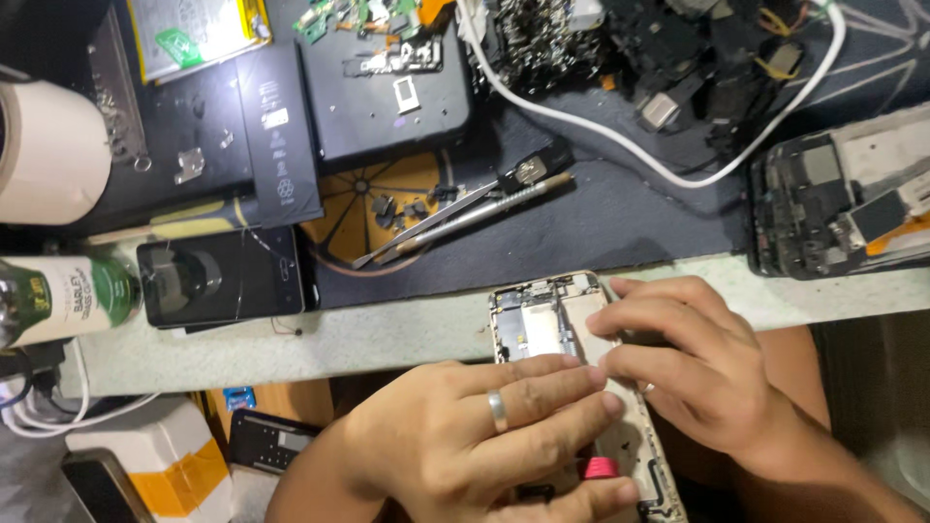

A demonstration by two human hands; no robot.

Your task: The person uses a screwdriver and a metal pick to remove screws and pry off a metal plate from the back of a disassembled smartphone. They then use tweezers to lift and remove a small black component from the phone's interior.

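Note:
An opened phone body [533,320] with a pale metal frame and exposed boards lies over the table's front edge, reaching toward me. My left hand [475,436], a ring on one finger, lies across its lower half with fingers closed around it. Under that hand a small red-pink tool tip [601,468] shows. My right hand [688,363] presses its fingertips onto the phone's middle, pinching something too small to make out.
Tweezers and a metal tool [465,215] lie on the dark mat. A black phone [218,281] sits at left beside a green bottle [58,300]. Another stripped phone [843,199] rests at right. A white cable [601,131], loose parts and a battery [194,34] crowd the back.

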